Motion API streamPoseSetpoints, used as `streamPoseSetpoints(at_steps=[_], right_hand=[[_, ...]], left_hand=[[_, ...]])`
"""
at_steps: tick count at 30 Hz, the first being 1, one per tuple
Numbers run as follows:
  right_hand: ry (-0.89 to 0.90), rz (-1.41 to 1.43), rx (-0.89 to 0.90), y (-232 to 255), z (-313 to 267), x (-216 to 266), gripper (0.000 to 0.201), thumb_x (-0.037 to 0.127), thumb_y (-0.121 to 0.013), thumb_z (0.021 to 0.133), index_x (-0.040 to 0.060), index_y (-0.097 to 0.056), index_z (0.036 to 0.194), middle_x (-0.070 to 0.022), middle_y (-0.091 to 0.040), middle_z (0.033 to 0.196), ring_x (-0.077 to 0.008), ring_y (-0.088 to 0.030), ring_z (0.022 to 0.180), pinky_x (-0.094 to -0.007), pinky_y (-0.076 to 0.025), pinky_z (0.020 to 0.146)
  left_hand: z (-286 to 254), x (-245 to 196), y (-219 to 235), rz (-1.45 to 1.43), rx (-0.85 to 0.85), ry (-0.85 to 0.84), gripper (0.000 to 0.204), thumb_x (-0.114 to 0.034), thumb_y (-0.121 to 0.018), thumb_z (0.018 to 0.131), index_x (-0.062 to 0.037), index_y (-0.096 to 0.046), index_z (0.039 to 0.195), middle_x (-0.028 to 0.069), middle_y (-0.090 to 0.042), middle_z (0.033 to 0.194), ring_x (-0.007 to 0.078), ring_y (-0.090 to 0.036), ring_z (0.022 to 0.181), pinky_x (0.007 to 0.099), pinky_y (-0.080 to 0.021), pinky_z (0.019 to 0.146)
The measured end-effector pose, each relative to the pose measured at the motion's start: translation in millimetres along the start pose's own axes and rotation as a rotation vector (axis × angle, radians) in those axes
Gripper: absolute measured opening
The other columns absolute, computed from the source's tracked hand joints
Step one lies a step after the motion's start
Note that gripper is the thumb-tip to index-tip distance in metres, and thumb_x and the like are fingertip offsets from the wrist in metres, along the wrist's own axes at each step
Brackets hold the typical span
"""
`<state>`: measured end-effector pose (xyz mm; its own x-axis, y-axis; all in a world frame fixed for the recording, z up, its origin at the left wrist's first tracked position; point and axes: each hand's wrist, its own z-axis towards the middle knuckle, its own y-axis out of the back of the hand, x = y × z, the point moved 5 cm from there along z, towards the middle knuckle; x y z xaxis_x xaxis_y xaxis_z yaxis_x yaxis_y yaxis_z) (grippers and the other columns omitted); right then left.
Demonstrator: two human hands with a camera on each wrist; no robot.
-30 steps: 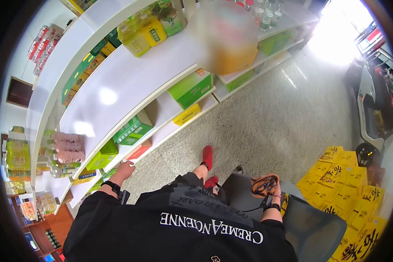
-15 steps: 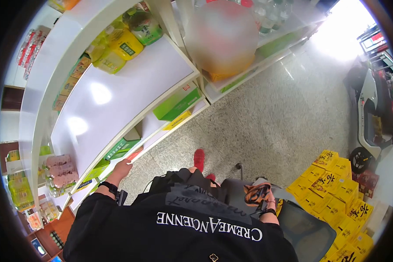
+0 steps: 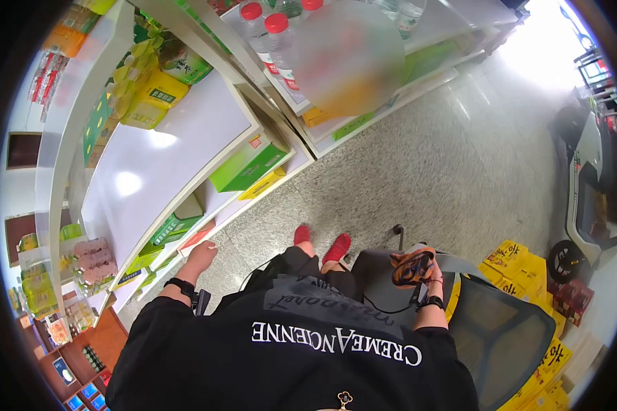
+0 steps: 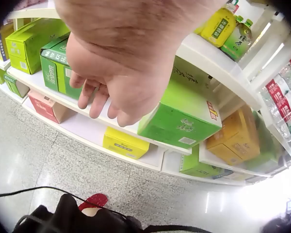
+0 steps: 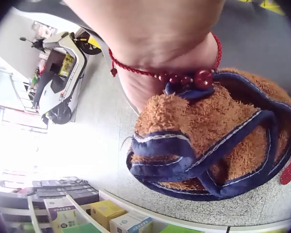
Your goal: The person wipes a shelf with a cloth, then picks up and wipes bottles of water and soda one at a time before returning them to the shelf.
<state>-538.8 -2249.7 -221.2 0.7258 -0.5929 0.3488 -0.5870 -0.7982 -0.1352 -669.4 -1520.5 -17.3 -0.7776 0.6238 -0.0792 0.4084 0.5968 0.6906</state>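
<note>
One brown cloth [image 3: 410, 268] with blue edges is in the right hand [image 3: 434, 275]. Seen from the head, it sits at about nine o'clock from that hand and touches it. From the left hand [image 3: 201, 259] it lies at three o'clock, well apart, so the right hand is the near one. In the right wrist view the cloth is bunched, and its long way runs roughly from eight to two o'clock. The right hand grips it, but the cloth hides most of its fingers, so how each one lies cannot be told. The left hand holds nothing. Its fingers hang loosely bent, a bit apart, near a low shelf [image 4: 85, 128] with one pink box [image 4: 41, 108] and one yellow box [image 4: 126, 144].

From the middle of the head view, one scooter [image 3: 586, 185] stands at three o'clock and one chair [image 3: 500, 335] at four. Three bottles [image 3: 279, 44] with red caps stand just before twelve. Two red shoes [image 3: 336, 248] and one bead bracelet [image 5: 185, 80] show too
</note>
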Motion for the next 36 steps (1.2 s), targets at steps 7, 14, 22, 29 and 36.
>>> streamPoseSetpoints(at_steps=[7,14,22,29,36], right_hand=[[-0.005,-0.066,0.021,-35,37,87,0.054,0.053,-0.049,0.087,0.0108,-0.056,0.120,-0.0067,-0.061,0.116,-0.0259,-0.059,0.103,-0.0452,-0.049,0.085],[0.025,-0.098,0.022,-48,72,175,0.053,0.053,-0.048,0.088,0.0109,-0.056,0.120,-0.0066,-0.060,0.117,-0.0259,-0.058,0.104,-0.0454,-0.048,0.086],[-0.015,-0.175,0.041,-56,106,261,0.053,0.052,-0.048,0.088,0.0110,-0.056,0.121,-0.0065,-0.060,0.118,-0.0259,-0.058,0.105,-0.0457,-0.048,0.088],[-0.097,-0.225,0.097,-78,142,319,0.053,0.052,-0.047,0.089,0.0111,-0.056,0.121,-0.0065,-0.060,0.119,-0.0259,-0.057,0.106,-0.0459,-0.047,0.089],[-0.158,-0.304,0.099,-120,188,360,0.052,0.050,-0.044,0.090,0.0107,-0.056,0.121,-0.0072,-0.059,0.119,-0.0265,-0.057,0.107,-0.0459,-0.046,0.091]], left_hand=[[54,-13,-44,0.007,-0.046,-0.184,0.038,-0.032,-0.058,0.081,-0.0071,-0.061,0.109,0.0180,-0.063,0.105,0.0343,-0.058,0.101,0.0385,-0.044,0.088],[74,-94,-12,-0.067,-0.021,-0.029,0.040,-0.034,-0.057,0.080,-0.0066,-0.061,0.110,0.0186,-0.063,0.106,0.0327,-0.058,0.102,0.0378,-0.044,0.089],[70,-172,2,-0.038,-0.051,-0.055,0.040,-0.035,-0.057,0.083,-0.0049,-0.060,0.110,0.0197,-0.063,0.104,0.0328,-0.059,0.099,0.0390,-0.046,0.085],[35,-243,-23,-0.123,0.031,0.003,0.039,-0.031,-0.058,0.083,-0.0058,-0.058,0.113,0.0167,-0.064,0.103,0.0295,-0.060,0.098,0.0366,-0.045,0.085],[4,-309,-22,-0.224,0.048,0.046,0.037,-0.027,-0.058,0.084,-0.0071,-0.058,0.116,0.0140,-0.064,0.099,0.0242,-0.061,0.094,0.0332,-0.045,0.083]])
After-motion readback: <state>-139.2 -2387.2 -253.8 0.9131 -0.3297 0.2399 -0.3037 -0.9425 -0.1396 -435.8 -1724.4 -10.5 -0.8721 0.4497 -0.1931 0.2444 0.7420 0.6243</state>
